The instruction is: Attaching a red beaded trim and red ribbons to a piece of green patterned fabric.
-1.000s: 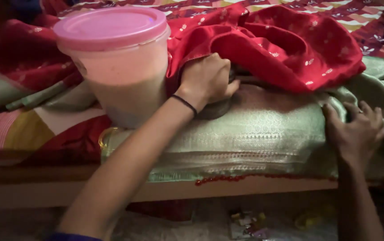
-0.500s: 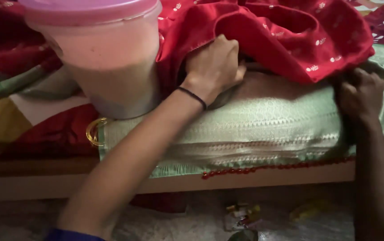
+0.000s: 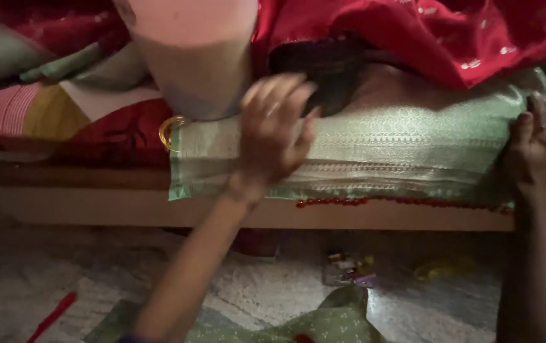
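You have 1 large plastic container point(image 3: 196, 57) at the top of your view, standing on the bedding; it is a round, translucent tub with pale, cream-coloured contents showing through its wall, and its top is cut off by the frame. On the floor below the bed edge, 1 small crumpled packet point(image 3: 348, 269) lies flat, with mixed bright colours. To its right lies a yellowish wrapper point(image 3: 444, 268), too blurred to make out further. No signs or screens are visible.

Tub point(image 3: 196, 57) and red cloth point(image 3: 425, 32) crowding the bed edge point(image 3: 381, 216)
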